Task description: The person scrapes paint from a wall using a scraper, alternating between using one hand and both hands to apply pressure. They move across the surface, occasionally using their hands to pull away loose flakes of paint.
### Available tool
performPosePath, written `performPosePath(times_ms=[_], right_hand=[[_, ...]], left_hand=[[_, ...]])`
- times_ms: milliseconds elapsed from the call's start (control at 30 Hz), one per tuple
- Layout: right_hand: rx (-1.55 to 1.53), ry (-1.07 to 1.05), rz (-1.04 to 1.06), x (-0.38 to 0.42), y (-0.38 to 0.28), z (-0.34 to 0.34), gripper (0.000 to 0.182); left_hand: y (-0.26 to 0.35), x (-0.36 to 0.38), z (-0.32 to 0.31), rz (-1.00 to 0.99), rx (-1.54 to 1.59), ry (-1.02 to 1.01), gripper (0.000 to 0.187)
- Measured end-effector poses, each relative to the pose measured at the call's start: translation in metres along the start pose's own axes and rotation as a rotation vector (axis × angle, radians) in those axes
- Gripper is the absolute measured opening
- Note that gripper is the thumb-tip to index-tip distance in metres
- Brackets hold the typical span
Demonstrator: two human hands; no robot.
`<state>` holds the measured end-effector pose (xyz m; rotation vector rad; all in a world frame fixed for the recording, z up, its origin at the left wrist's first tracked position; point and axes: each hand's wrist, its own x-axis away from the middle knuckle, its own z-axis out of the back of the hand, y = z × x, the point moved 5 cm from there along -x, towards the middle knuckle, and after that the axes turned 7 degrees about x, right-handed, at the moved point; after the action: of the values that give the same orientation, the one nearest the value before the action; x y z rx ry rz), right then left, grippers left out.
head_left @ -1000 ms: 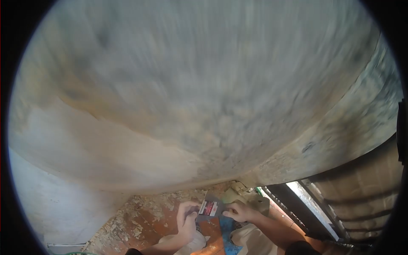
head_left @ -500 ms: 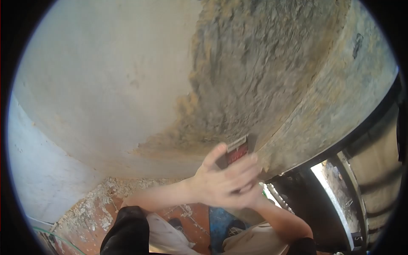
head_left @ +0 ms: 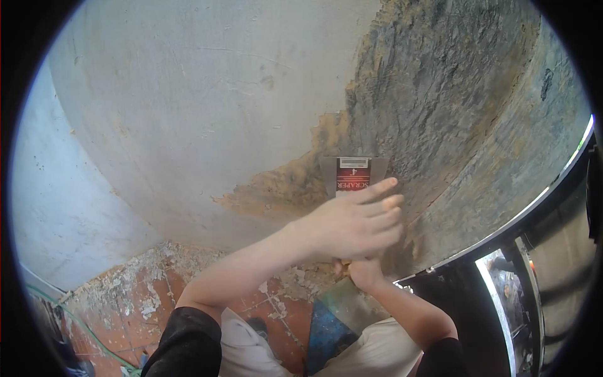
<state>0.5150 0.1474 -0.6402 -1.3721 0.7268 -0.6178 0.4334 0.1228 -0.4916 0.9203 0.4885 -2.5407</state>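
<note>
A scraper (head_left: 353,182) with a red label and metal blade is held blade-up against the curved wall, over the edge between smooth pale coating and rough grey surface (head_left: 433,94). My left hand (head_left: 352,226) lies across its lower part, fingers stretched toward the right and thumb hidden. Below it, my right hand (head_left: 366,274) is closed around what seems to be the scraper's handle end, where a small yellowish bit shows. Most of the handle is hidden behind my left hand.
Pale coating (head_left: 220,94) covers the wall's left side. Flaked debris (head_left: 151,289) lies on reddish floor tiles at the wall's foot. A blue panel (head_left: 326,333) and a greyish flat piece (head_left: 345,305) are near my legs. A green hose (head_left: 88,330) runs at lower left; dark framing (head_left: 452,295) stands at right.
The scraper has moved up the wall and its blade now shows more fully. My left hand has turned over it, fingers pointing right. The view has shifted slightly.
</note>
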Motion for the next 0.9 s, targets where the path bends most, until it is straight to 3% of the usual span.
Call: performPosePath(times_ms=[33,167,233,367,533,900], right_hand=[[-0.095,-0.047,-0.094,0.0,-0.012,-0.007,0.036],[-0.165,-0.103,-0.048,-0.003,-0.025,-0.014,0.037],[-0.268,-0.229,-0.097,0.0,-0.033,-0.016,0.036],[-0.362,-0.218,-0.151,-0.004,-0.042,-0.016,0.037],[-0.34,-0.058,-0.199,0.001,-0.054,-0.022,0.038],[-0.275,-0.1,-0.182,-0.013,-0.058,-0.027,0.033]], left_hand=[[-0.006,0.007,-0.005,0.003,0.001,0.0,0.017],[-0.018,0.016,-0.007,0.035,0.118,0.046,0.009],[-0.02,0.015,0.0,0.025,0.152,0.055,0.008],[-0.026,0.014,0.009,-0.044,0.137,0.161,0.01],[-0.027,0.016,0.015,-0.105,0.147,0.267,0.012],[-0.036,0.014,0.027,-0.123,0.103,0.393,0.011]])
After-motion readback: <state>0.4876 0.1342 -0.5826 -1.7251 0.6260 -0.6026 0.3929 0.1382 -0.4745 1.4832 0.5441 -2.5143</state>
